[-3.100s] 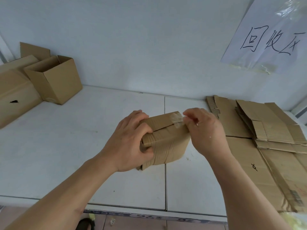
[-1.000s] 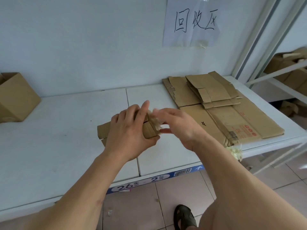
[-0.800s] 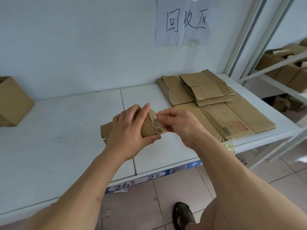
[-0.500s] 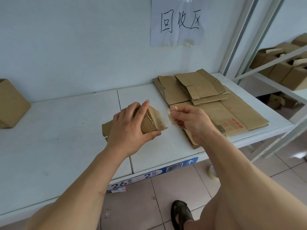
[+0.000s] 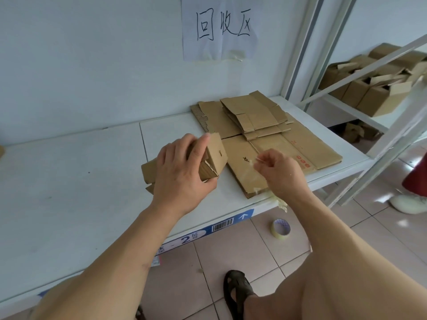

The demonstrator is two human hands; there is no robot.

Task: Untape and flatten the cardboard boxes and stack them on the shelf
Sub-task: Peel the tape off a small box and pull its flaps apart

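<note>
Pulled clear of the box since half a second ago, the right hand (image 5: pixel 275 172) now hangs over the flat cardboard pile (image 5: pixel 265 139) with its fingertips pinching a thin strip of clear tape (image 5: pixel 255 160), apart from the box flap it came off. To its left, the left hand (image 5: pixel 182 172) grips the small box (image 5: pixel 213 158) from above, fingers curled over the top and thumb beneath, holding it half collapsed just above the white shelf (image 5: pixel 69 192). The box's long axis runs left to right, its opened end toward the pile, which lies just to its right, nearer the right hand. A tape roll (image 5: pixel 280 228) lies on the floor below.
</note>
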